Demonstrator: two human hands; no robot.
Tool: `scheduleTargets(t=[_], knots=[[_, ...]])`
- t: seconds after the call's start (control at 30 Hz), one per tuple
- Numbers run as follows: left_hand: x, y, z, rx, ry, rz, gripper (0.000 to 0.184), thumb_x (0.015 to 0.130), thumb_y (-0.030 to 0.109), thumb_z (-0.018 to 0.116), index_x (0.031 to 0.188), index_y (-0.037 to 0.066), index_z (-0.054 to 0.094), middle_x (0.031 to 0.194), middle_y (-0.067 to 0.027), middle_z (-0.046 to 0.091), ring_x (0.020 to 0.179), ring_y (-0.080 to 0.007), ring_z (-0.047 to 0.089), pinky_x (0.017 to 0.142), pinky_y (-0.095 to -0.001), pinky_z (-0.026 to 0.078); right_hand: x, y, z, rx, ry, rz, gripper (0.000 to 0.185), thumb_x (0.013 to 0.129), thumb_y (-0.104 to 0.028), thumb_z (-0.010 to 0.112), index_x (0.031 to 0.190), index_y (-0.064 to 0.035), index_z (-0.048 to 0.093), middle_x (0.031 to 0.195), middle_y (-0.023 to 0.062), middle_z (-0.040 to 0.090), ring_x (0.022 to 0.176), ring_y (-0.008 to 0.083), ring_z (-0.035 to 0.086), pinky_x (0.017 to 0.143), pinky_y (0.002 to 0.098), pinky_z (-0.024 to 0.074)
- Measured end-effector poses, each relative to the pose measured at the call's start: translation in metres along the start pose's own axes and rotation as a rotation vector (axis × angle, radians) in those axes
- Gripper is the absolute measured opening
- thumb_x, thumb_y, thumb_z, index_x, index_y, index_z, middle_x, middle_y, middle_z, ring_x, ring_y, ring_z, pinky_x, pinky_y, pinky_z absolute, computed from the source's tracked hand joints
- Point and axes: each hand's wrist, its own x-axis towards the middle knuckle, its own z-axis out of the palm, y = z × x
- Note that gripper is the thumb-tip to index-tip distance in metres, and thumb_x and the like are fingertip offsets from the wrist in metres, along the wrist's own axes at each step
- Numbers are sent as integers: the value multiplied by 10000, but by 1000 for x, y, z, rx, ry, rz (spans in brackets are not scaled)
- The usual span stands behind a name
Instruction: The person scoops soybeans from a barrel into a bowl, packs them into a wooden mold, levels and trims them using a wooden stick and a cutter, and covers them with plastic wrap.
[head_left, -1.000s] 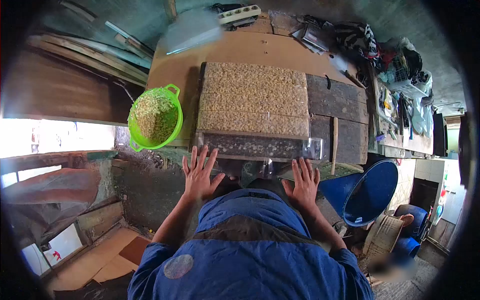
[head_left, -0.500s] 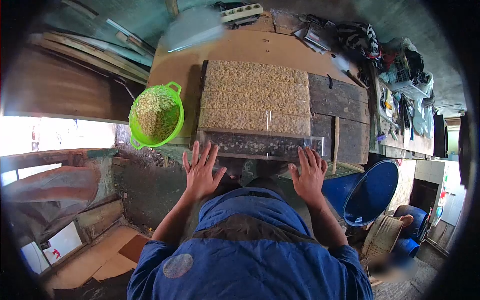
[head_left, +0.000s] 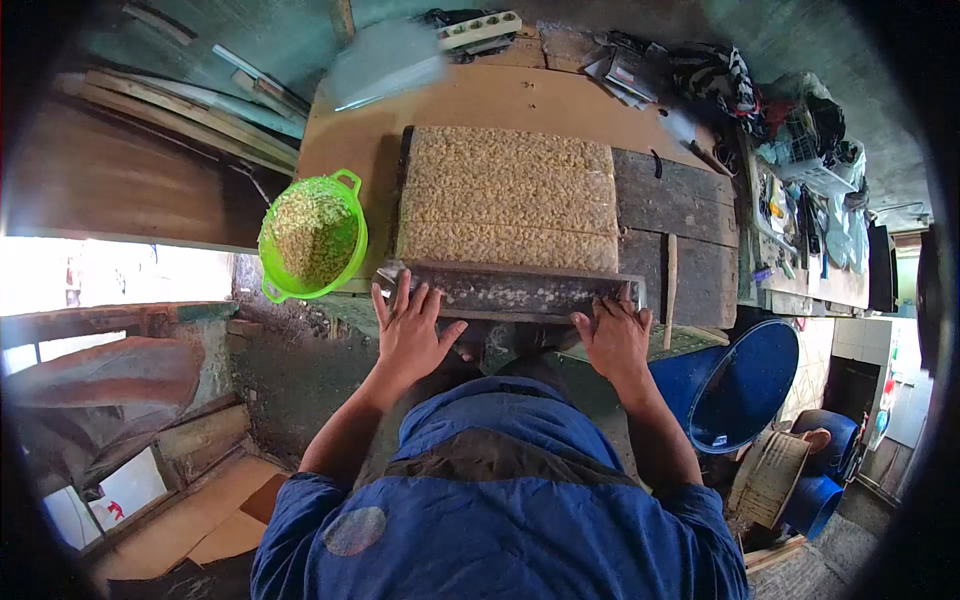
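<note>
A block of pale beans or grains (head_left: pixel 508 195) under clear plastic film lies on the wooden table. Along its near side runs a dark wooden strip (head_left: pixel 520 291), with clear film over it. My left hand (head_left: pixel 412 325) rests with spread fingers at the strip's left end, fingertips on its edge. At the right end, my right hand (head_left: pixel 616 335) lies open, its fingertips on the film and strip. Left of the block, a green colander (head_left: pixel 350 262) holds similar pale grains.
Dark boards (head_left: pixel 675 200) and a thin stick (head_left: pixel 671 290) lie right of the block. A blue barrel (head_left: pixel 745 385) stands below the right edge. A power strip (head_left: pixel 480 30) and plastic sheets (head_left: pixel 385 65) are at the back. A cluttered side table (head_left: pixel 810 285) is on the right.
Both hands have moved slightly forward onto the dark strip. The clear film, which stuck out loosely along the near edge, now lies flatter over the strip.
</note>
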Motion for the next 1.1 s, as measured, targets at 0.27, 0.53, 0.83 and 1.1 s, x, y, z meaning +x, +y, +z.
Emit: scheduleTargets(t=[0.27,0.53,0.83,1.1], knots=[[-12,-8,2,-63,203,-32,586,965,505,560,1374,86,586,1518,-202,431,1519,-398,158,1169,-667,30,2,-25,-13,125,64,-110,504,961,-487,564,1208,-62,677,1236,132,645,1217,343,535,1019,510,354],[-9,-27,-1,-470,356,-224,396,967,319,626,1298,103,643,1386,-171,556,1266,-369,526,1036,-521,361,29,-80,11,360,-62,-486,506,951,-508,578,1218,-88,675,1292,131,602,1189,340,545,992,512,388],[-25,-39,-8,-566,496,-158,343,993,178,592,1290,8,612,1239,-203,628,1144,-359,608,990,-425,457,40,-111,12,237,-41,-488,599,973,-569,494,1245,-58,650,1315,139,569,1217,336,520,1005,504,392],[-28,-43,-1,-726,466,-194,381,989,190,602,1319,-2,583,1267,-223,608,1152,-374,601,977,-437,470,52,-139,13,181,-229,-556,585,961,-543,529,1269,-59,642,1355,147,560,1264,341,501,1042,518,390]])
